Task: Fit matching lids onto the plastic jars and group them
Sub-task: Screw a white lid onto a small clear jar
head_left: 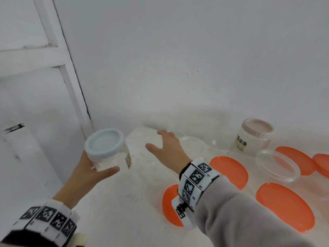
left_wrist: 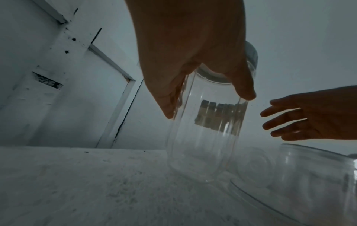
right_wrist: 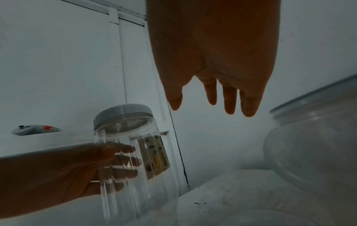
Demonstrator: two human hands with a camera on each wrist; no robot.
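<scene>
My left hand (head_left: pixel 92 168) grips a clear plastic jar (head_left: pixel 110 157) with a pale blue lid (head_left: pixel 104 143), held just above the table's left edge; fingers wrap its far side, thumb in front. The same jar (left_wrist: pixel 204 122) (right_wrist: pixel 133 160) shows a paper label. My right hand (head_left: pixel 165 148) hovers open, fingers spread, over the back of the table, holding nothing. Beside it stands an uncapped clear jar (head_left: pixel 193 147). A jar with a beige lid (head_left: pixel 256 132) stands at the back right. Several orange lids (head_left: pixel 231 168) lie on the right.
The white table (head_left: pixel 124 202) meets a white wall behind and a white door at the left. A clear round lid or shallow jar (head_left: pixel 277 164) lies among the orange lids. More clear jars (left_wrist: pixel 309 175) stand close to the right of the held jar.
</scene>
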